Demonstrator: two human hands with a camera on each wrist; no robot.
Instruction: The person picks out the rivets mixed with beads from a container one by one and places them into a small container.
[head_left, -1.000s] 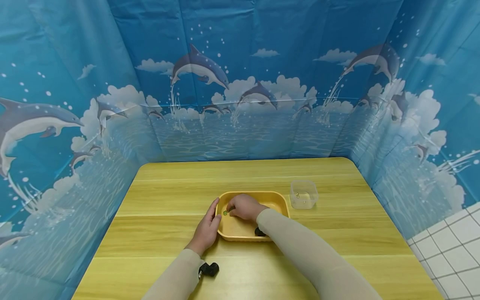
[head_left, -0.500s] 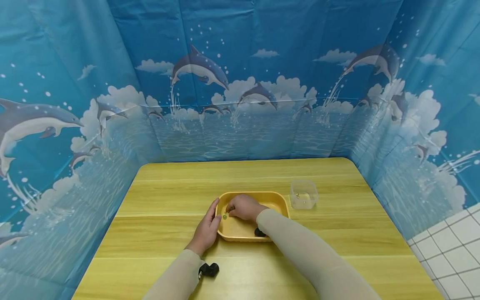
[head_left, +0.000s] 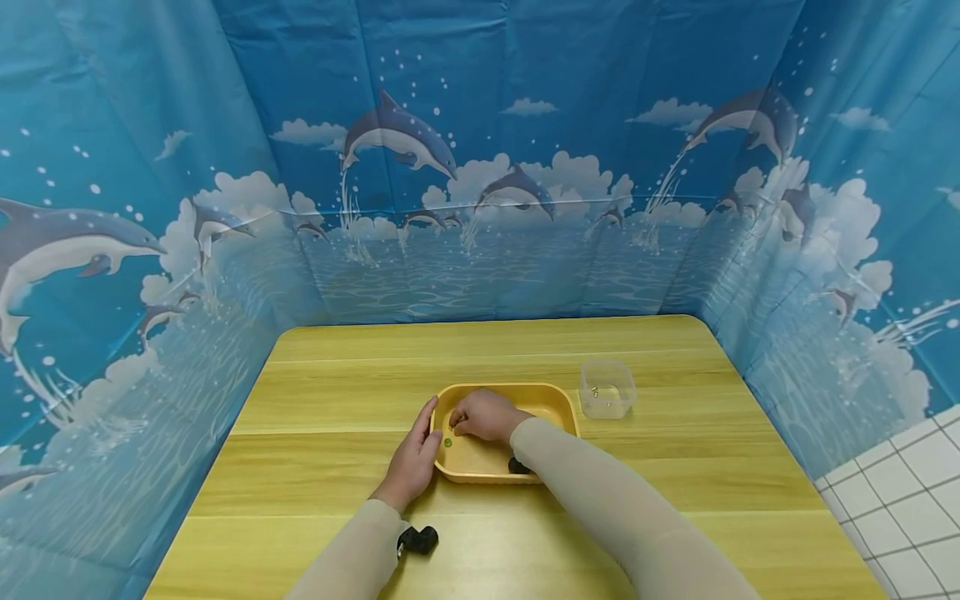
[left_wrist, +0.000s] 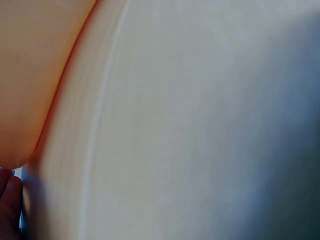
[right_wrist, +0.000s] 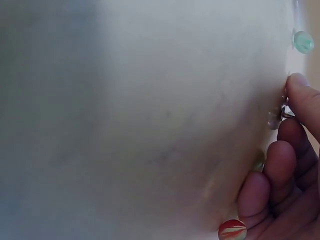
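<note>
1. The left hand (head_left: 412, 462) rests, fingers straight, against the left end of the yellow tray (head_left: 480, 460).
2. Inside it, the right hand (head_left: 486, 415) bends its fingertips beside a clear marble (right_wrist: 273, 120); whether they grip it, I can't tell.
3. A green marble (head_left: 447, 442) lies near the tray's left wall.

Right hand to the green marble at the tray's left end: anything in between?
Nothing visible. Right hand and green marble are both inside the yellow tray, the marble on the thumb side. The left hand is at the tray's left rim, not between them.
</note>
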